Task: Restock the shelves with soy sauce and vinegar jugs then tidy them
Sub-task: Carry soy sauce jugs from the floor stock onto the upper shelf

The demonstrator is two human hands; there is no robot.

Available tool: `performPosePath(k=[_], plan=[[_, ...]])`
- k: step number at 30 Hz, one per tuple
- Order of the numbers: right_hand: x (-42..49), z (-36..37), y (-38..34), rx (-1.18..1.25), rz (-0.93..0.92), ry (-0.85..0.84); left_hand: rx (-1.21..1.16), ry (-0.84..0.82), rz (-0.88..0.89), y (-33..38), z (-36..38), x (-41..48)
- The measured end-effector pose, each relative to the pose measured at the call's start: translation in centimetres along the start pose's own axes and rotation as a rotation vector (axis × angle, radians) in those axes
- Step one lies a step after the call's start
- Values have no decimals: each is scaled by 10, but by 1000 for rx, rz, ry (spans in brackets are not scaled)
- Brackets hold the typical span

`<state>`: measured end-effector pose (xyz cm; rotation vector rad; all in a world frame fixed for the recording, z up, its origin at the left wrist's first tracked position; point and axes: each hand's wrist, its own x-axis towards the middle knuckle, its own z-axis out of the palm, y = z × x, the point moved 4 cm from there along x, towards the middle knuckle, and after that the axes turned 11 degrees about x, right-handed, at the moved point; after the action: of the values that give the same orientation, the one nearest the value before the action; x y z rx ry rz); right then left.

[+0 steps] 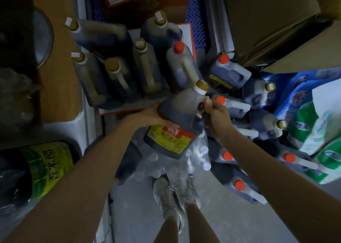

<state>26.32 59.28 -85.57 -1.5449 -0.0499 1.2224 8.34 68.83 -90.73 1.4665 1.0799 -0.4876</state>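
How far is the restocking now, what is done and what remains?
Done: six jugs stand upright ahead. In hand: a gold-capped jug, left hand cupping its body, right hand on its handle, not yet placed. Left: the pile of jugs at right, then tidying.

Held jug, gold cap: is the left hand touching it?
Touching. The head view shows the left hand cupped against the held jug, at its side above the label; the right hand holds it too.

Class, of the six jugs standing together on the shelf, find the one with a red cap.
The rightmost jug, just beyond the held jug; the other five are gold-capped.
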Motion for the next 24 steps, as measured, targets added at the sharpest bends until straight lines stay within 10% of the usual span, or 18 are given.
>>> performPosePath(k=[24], plan=[[-274,190,-372,-235,-663,-419,-345,862,404,217,-146,-402]])
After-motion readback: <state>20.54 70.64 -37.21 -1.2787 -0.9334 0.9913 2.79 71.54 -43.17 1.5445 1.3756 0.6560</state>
